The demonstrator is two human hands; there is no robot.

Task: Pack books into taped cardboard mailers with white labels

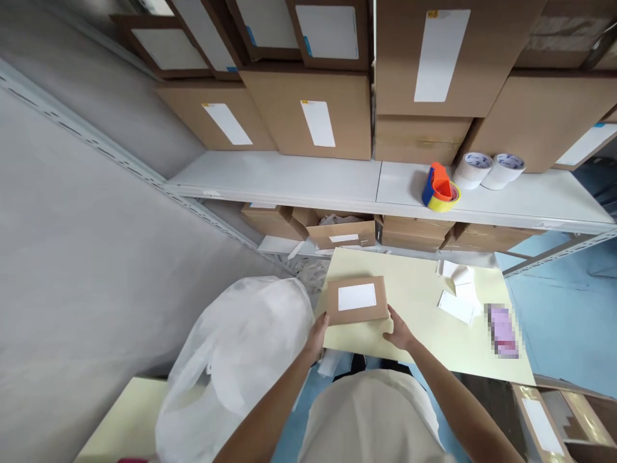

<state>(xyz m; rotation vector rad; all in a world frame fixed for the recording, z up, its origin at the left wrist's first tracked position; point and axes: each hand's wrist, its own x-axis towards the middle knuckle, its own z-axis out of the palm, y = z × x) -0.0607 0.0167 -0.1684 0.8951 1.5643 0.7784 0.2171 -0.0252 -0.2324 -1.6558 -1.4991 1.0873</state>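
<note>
A small closed cardboard box (357, 316) with a white label (357, 297) on top is at the near left part of the pale yellow table (419, 289). My left hand (317, 335) grips its near left corner, the thumb against the front edge. At the other end, my right hand (400, 330) has its fingertips against the right side. The thumb stands apart from those fingers, with bare tabletop showing between. Fingers beyond the box's sides are partly hidden.
White slips of paper (460, 299) and a blurred purple item (502, 331) lie on the table's right. A shelf (289, 173) behind holds large cartons, a tape dispenser (439, 190) and two white tape rolls (475, 168). A translucent plastic bag (245, 347) bulges at left.
</note>
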